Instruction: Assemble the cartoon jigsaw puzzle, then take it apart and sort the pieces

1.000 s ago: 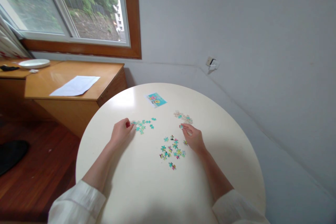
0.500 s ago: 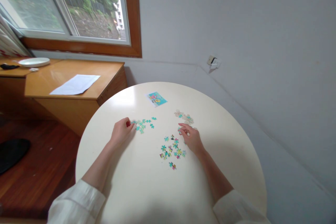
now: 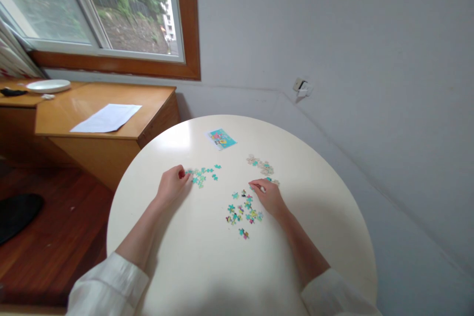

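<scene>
My left hand [image 3: 171, 183] rests on the table with its fingers curled closed, at the left end of a group of teal and green puzzle pieces [image 3: 202, 176]. What its fingertips hold, if anything, is hidden. My right hand [image 3: 269, 196] is pinched at the fingertips around a small teal puzzle piece [image 3: 251, 187], mostly covered by the fingers. Just below and left of that hand lies a loose cluster of multicoloured puzzle pieces [image 3: 240, 209]. Beyond it is a pile of mostly pale, face-down-looking pieces [image 3: 263, 166].
The round white table [image 3: 192, 261] stands near the wall. A colourful picture card [image 3: 222, 139] lies towards its far side. To the left, a wooden desk [image 3: 155, 103] carries a sheet of paper [image 3: 107, 118] and a white plate [image 3: 48, 86]. A wall socket [image 3: 301, 86] is at the back.
My right hand's fingers have closed together and dipped slightly towards me, covering most of the teal piece. A teal piece behind that hand now shows. My left hand has stayed put.
</scene>
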Available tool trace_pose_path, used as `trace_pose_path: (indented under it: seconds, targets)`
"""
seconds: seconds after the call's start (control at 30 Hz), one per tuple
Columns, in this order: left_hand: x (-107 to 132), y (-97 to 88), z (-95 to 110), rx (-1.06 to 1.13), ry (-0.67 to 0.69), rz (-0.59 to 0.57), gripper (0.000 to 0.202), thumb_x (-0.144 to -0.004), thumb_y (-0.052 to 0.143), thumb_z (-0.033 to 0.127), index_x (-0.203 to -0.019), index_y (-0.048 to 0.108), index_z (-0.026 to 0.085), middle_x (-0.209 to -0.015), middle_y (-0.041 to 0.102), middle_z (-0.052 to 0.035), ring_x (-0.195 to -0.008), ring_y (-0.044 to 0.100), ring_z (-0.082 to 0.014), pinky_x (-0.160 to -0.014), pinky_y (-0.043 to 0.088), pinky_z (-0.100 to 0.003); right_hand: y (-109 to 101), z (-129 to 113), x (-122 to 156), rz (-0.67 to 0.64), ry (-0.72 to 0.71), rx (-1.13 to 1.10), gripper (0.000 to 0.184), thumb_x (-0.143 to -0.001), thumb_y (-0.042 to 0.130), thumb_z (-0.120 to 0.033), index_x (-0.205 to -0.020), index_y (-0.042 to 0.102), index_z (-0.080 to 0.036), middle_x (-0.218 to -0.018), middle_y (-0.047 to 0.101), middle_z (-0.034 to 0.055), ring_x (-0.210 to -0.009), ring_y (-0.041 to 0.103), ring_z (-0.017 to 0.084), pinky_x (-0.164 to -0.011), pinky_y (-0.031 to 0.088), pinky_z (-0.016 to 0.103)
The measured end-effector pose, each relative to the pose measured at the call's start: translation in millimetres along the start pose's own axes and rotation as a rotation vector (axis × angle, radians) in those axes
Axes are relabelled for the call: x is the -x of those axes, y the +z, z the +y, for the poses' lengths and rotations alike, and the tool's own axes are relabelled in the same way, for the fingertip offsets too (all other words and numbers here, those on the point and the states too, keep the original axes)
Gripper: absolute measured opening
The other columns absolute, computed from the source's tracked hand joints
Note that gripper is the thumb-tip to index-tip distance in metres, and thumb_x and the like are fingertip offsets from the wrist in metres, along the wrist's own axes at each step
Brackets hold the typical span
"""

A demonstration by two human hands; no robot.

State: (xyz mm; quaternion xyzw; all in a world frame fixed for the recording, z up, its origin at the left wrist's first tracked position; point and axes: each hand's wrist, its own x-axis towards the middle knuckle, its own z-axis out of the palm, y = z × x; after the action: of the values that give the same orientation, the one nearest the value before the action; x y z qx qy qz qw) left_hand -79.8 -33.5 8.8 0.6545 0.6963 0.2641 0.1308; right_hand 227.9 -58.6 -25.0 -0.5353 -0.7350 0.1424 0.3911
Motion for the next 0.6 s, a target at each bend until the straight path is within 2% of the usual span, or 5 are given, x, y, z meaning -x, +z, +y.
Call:
trace_pose_path:
  seconds: [0.3,0.6]
  targets:
    - [0.0,1.7,-0.5,0.003,0.007,-0.008,0.021,-0.071,0.047,0.035,-0.058,0.040,0.020,-0.055,0.048,0.0020,-0.055,0.043,-0.0121,-0.052,0.027,-0.023,-2.3,-1.4,-1.3,-0.042,-0.061,0.036,0.015,-0.080,0.055,-0.021,-0.071,0.067,-0.021,-0.072,0.070,0.0035,-0.073,0.060,0.018,-0.073,0.045,0.033]
    - [0.0,1.8,2.1,-0.006,0.005,-0.022,0.022,-0.071,0.048,0.034,-0.057,0.039,0.020,-0.055,0.048,0.0023,-0.055,0.042,-0.0126,-0.053,0.029,-0.024,-2.5,-4.8,-2.8,-0.077,0.003,0.125,0.011,-0.078,0.055,-0.020,-0.073,0.065,-0.021,-0.071,0.066,0.0028,-0.075,0.057,0.018,-0.075,0.040,0.033]
